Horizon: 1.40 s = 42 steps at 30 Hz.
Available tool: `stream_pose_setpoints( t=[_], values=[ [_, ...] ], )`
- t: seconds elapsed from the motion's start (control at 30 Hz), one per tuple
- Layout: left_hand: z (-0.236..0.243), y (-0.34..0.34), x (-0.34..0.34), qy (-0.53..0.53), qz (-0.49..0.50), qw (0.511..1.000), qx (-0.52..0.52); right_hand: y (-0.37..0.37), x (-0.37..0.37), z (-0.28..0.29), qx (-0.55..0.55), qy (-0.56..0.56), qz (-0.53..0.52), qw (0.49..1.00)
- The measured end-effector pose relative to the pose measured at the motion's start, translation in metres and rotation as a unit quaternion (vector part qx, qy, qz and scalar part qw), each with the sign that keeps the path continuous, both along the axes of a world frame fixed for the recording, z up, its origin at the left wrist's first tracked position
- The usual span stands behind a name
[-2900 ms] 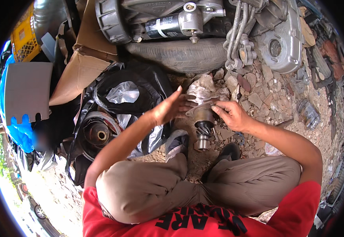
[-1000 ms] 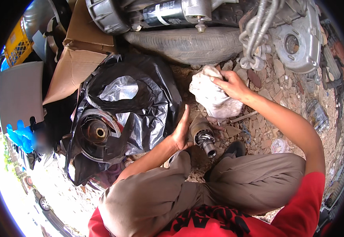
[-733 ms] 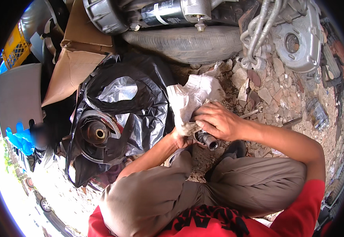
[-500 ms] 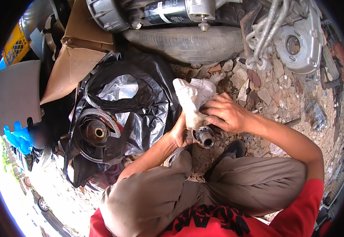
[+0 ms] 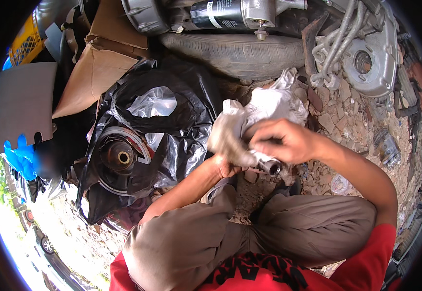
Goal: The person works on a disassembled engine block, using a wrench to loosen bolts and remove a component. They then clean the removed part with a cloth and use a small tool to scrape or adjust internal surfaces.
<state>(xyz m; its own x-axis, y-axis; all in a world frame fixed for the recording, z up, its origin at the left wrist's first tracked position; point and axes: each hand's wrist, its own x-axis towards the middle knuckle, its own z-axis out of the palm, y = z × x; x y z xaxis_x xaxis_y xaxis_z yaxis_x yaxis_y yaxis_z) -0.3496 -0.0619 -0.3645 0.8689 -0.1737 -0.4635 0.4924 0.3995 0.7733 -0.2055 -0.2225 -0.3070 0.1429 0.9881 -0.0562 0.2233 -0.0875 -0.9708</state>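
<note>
Cardboard box (image 5: 92, 77): 10 o'clock from the metal shaft (image 5: 271, 168), flap edge well apart from both hands.
Black bag (image 5: 187, 109): 10 o'clock, crowding the left side.
Left hand (image 5: 228, 167): 9 o'clock; fingers hidden, grip can't be told.
Tyre (image 5: 235, 54): 11 o'clock, closing the far edge.
Shaft: between the knees and the pale cloth (image 5: 279, 104), end showing.
Right hand (image 5: 286, 140): 1 o'clock, fingers bent at the cloth; blurred, pinch unclear.
Stony ground (image 5: 334, 167): 3 o'clock, more room.

From the cloth (image 5: 275, 102), the tire (image 5: 235, 54) blocks twelve o'clock and the plastic bag (image 5: 191, 104) nine; three offers passage over low rubble (image 5: 339, 116).
</note>
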Motion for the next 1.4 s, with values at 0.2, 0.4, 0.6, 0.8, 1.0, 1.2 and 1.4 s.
stream_pose_setpoints(
  t=[0.2,0.4,0.6,0.8,1.0,1.2,1.4],
  values=[
    [-0.030,-0.003,-0.008,0.105,0.043,0.952,-0.284,0.007,-0.002,-0.023,0.013,-0.050,0.072,0.996],
    [-0.021,-0.012,-0.009,0.231,0.016,0.919,-0.320,-0.028,0.010,-0.065,-0.100,-0.011,-0.132,0.986],
    [-0.025,0.001,0.001,0.221,0.109,0.860,-0.447,-0.031,0.051,-0.058,-0.118,0.026,-0.447,0.886],
    [-0.029,0.015,0.006,0.171,0.197,0.858,-0.442,-0.044,0.029,-0.037,-0.041,-0.044,-0.507,0.860],
    [-0.017,-0.001,0.028,0.132,0.290,0.892,-0.320,-0.009,-0.036,-0.016,0.094,-0.219,-0.282,0.929],
    [0.001,-0.023,0.034,0.118,0.378,0.864,-0.311,0.004,-0.038,-0.023,0.096,-0.323,-0.249,0.908],
    [0.001,-0.025,0.035,0.118,0.420,0.852,-0.290,0.011,-0.035,-0.022,0.133,-0.345,-0.236,0.899]
  ],
)
